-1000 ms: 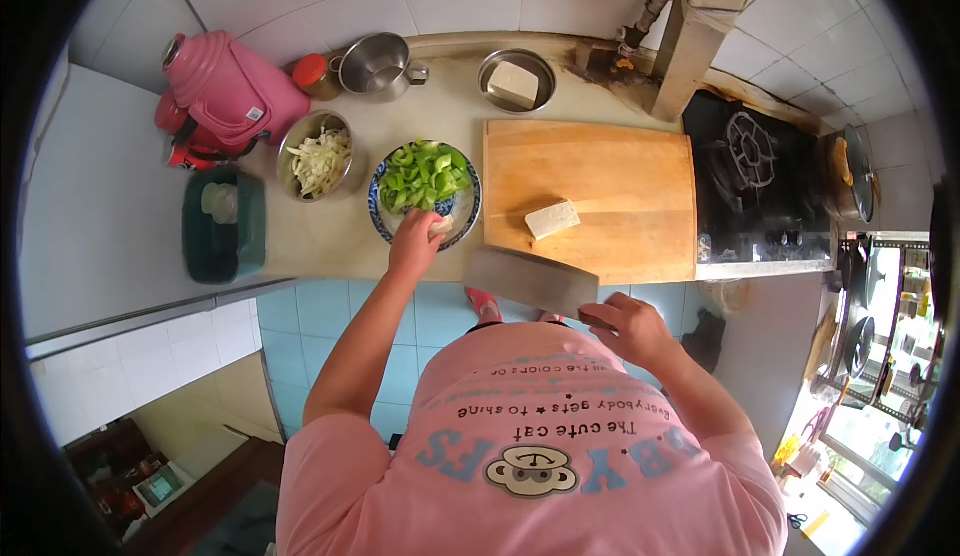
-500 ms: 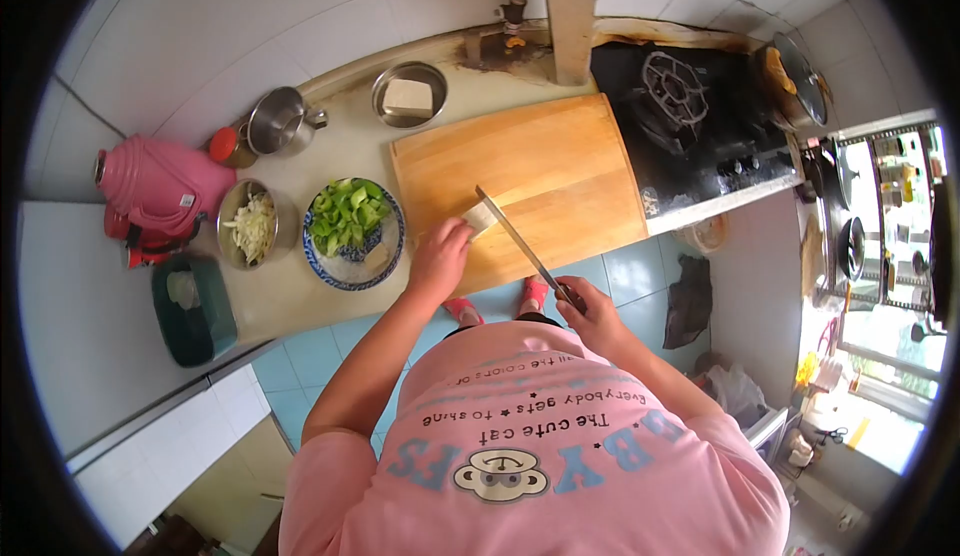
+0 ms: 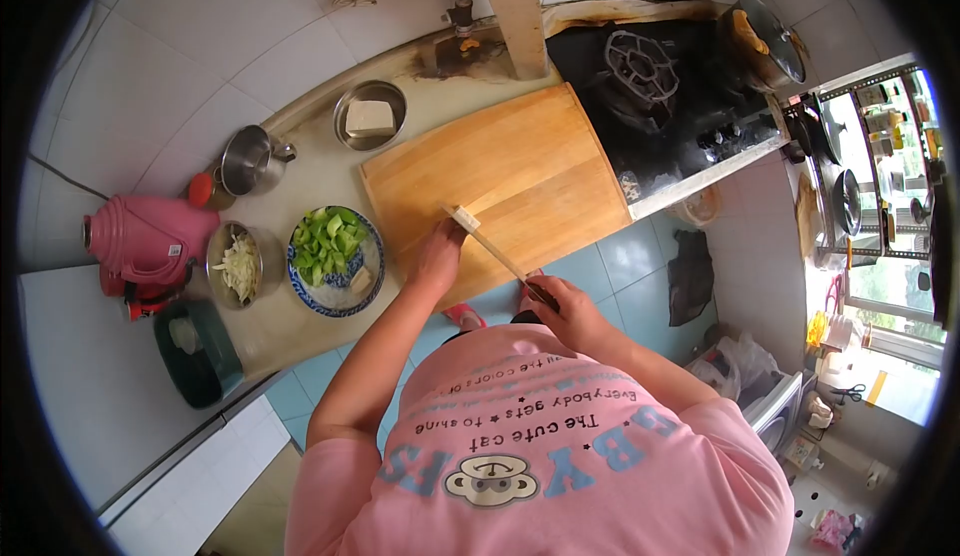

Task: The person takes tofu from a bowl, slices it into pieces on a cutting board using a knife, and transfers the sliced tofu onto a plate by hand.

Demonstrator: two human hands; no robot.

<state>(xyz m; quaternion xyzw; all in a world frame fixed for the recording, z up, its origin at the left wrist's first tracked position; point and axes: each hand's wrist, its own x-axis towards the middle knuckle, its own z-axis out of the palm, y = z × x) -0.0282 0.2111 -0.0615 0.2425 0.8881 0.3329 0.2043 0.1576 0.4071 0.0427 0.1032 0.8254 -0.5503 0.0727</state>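
Right at the fingertips of the left grip (image 3: 437,259), a small piece of tofu (image 3: 466,218) shows over the wooden cutting board (image 3: 520,161), by the far end of the cleaver (image 3: 500,257); whether that grip pinches the piece or merely touches it, I cannot tell. The right grip (image 3: 568,311) is wrapped around the cleaver's handle, its blade seen nearly edge-on. Left of the left grip, on the worktop (image 3: 310,176), a blue-patterned plate (image 3: 335,299) bears chopped green peppers (image 3: 325,244) and a pale slice (image 3: 360,279). Farther left stands a steel bowl (image 3: 268,268) of whitish shreds (image 3: 239,269). Beyond the left grip, toward the wall, a shallow steel dish (image 3: 380,92) holds a larger tofu block (image 3: 370,119).
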